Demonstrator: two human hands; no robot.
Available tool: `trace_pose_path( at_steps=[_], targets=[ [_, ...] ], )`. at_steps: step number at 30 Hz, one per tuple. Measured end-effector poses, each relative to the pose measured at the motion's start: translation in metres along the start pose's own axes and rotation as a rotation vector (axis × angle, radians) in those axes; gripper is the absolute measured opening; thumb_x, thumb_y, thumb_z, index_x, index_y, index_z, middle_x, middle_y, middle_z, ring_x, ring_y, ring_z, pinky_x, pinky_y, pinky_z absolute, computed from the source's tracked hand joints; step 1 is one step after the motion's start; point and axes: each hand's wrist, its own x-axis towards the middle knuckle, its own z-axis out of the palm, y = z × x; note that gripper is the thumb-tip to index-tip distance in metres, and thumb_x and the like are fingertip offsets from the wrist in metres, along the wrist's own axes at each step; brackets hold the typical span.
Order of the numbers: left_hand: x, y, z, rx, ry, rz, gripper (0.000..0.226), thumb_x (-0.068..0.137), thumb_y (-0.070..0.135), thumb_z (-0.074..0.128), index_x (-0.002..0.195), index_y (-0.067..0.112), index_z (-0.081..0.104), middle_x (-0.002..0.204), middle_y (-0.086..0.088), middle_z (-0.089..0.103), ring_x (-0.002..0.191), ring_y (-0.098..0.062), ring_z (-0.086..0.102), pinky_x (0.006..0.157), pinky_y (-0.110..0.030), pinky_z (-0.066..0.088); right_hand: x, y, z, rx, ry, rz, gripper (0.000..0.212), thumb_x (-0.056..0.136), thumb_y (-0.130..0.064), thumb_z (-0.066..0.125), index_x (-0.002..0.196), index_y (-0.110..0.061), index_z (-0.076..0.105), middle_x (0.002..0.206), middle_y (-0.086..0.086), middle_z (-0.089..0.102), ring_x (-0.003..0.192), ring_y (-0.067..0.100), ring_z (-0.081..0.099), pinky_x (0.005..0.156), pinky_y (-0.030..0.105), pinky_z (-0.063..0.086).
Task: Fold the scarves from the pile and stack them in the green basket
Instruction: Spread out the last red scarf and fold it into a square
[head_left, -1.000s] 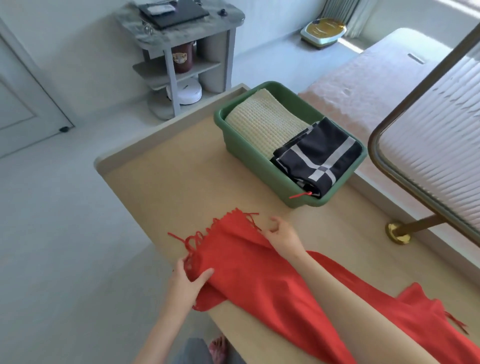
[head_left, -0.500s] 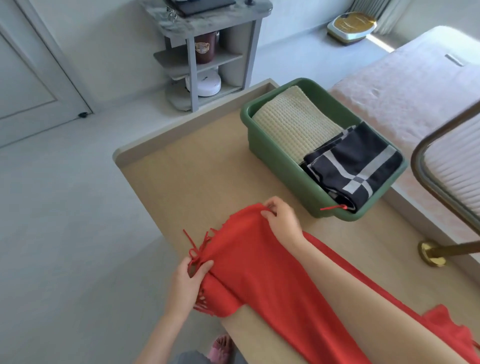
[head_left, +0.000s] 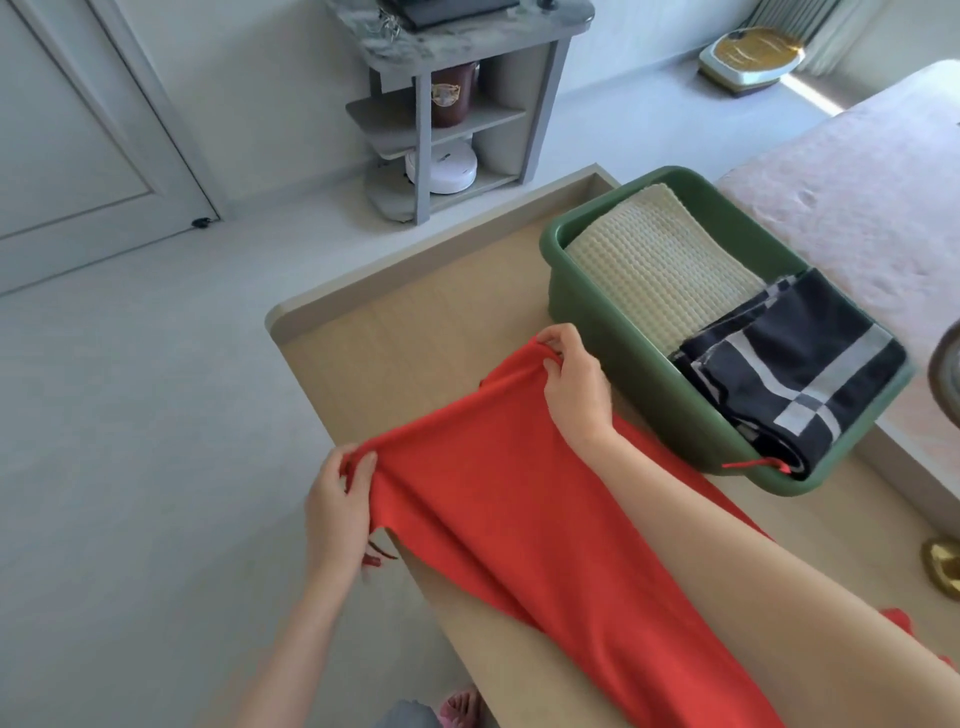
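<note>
A long red scarf (head_left: 519, 519) lies lengthwise on the beige table (head_left: 415, 343), running from its near end toward me. My left hand (head_left: 337, 509) pinches the scarf's left corner at the table's edge. My right hand (head_left: 571, 384) pinches the right corner, and the end is stretched taut and lifted between them. The fringe is tucked out of sight under the raised end. To the right stands the green basket (head_left: 587, 306), holding a folded cream knit scarf (head_left: 654, 265) and a folded navy scarf with white stripes (head_left: 795, 374).
A red strand (head_left: 753, 464) hangs over the basket's near rim. A grey shelf unit (head_left: 452, 104) stands on the floor beyond the table. A pink bed (head_left: 852, 171) lies at the right, with a brass stand foot (head_left: 943, 564) near the table's right side.
Both hands have raised and pulled the scarf's end taut, turning the fringed edge under. The view has shifted so that the basket sits further right.
</note>
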Motion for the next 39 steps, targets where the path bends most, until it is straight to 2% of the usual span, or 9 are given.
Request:
trace_pose_path(
  at_steps=[4,7,10,13,16,20,28,33,39],
  targets=[
    [0.067,0.027,0.001,0.194,0.134,0.211,0.025,0.091,0.018,0.063,0.115,0.014,0.061,0.11,-0.005,0.065,0.103,-0.025,0.058,0.086,-0.027,0.041,0.034,-0.02,0.01,0.006,0.111,-0.061,0.038,0.092,0.005,0.042,0.124,-0.013,0.052,0.119,0.006,0.063,0.111,0.023,0.058,0.093,0.035,0.044],
    [0.093,0.037,0.009,0.454,0.214,0.301,0.054,0.085,0.017,0.068,0.135,0.009,0.048,0.135,-0.016,0.047,0.124,-0.037,0.042,0.103,-0.044,0.031,0.043,-0.018,0.023,-0.193,0.02,-0.178,0.065,0.086,0.015,0.042,0.146,-0.009,0.033,0.155,0.011,0.028,0.142,0.025,0.025,0.114,0.032,0.022],
    [0.073,0.034,0.026,0.579,0.209,0.445,0.058,0.082,0.016,0.069,0.136,0.008,0.048,0.142,-0.018,0.04,0.131,-0.038,0.036,0.109,-0.048,0.026,0.023,0.001,0.029,-0.4,-0.07,-0.301,0.063,0.089,0.005,0.049,0.148,-0.006,0.029,0.16,0.014,0.009,0.147,0.03,0.009,0.12,0.038,0.008],
    [0.024,0.004,0.046,0.601,0.024,0.543,0.046,0.079,0.009,0.074,0.122,0.005,0.059,0.132,-0.018,0.051,0.125,-0.038,0.046,0.107,-0.051,0.036,-0.033,0.024,0.024,-0.345,-0.186,-0.309,0.048,0.093,-0.008,0.054,0.14,-0.008,0.045,0.157,0.011,0.022,0.141,0.028,0.029,0.118,0.034,0.017],
    [-0.017,-0.025,0.051,0.557,-0.104,0.504,0.046,0.081,0.007,0.071,0.125,0.003,0.056,0.137,-0.019,0.046,0.125,-0.039,0.047,0.105,-0.055,0.04,-0.103,0.05,0.014,-0.307,-0.169,-0.347,0.039,0.088,-0.022,0.064,0.125,-0.012,0.059,0.142,0.009,0.048,0.125,0.025,0.049,0.104,0.039,0.042],
    [-0.042,-0.034,0.043,0.435,-0.162,0.556,0.05,0.08,0.003,0.071,0.125,0.007,0.051,0.132,-0.012,0.047,0.121,-0.024,0.048,0.102,-0.039,0.042,-0.183,0.075,0.0,-0.404,-0.184,-0.305,0.043,0.075,-0.043,0.064,0.112,-0.023,0.059,0.119,-0.003,0.055,0.108,0.016,0.05,0.091,0.028,0.04],
    [-0.052,-0.039,0.042,0.464,-0.312,0.668,0.035,0.068,0.009,0.083,0.101,0.007,0.072,0.105,-0.007,0.064,0.106,-0.015,0.049,0.098,-0.023,0.034,-0.227,0.103,-0.022,-0.448,-0.055,-0.121,0.015,0.083,-0.033,0.051,0.075,-0.024,0.061,0.075,-0.012,0.057,0.07,0.014,0.052,0.065,0.026,0.038],
    [-0.039,-0.03,0.042,0.46,-0.266,0.623,0.016,0.073,0.014,0.08,0.088,0.016,0.074,0.085,0.005,0.055,0.089,-0.016,0.049,0.082,-0.027,0.038,-0.199,0.092,-0.044,-0.109,0.022,0.27,0.005,0.091,-0.022,0.062,0.087,-0.025,0.062,0.08,-0.019,0.062,0.077,0.006,0.057,0.068,0.025,0.04],
    [-0.034,-0.025,0.026,0.41,-0.277,0.633,0.005,0.08,0.01,0.073,0.083,0.014,0.073,0.09,0.003,0.055,0.093,-0.014,0.046,0.086,-0.018,0.029,-0.159,0.091,-0.055,-0.219,0.038,0.25,0.006,0.093,-0.019,0.058,0.091,-0.021,0.063,0.087,-0.008,0.064,0.084,0.015,0.056,0.069,0.031,0.039]
  ],
)
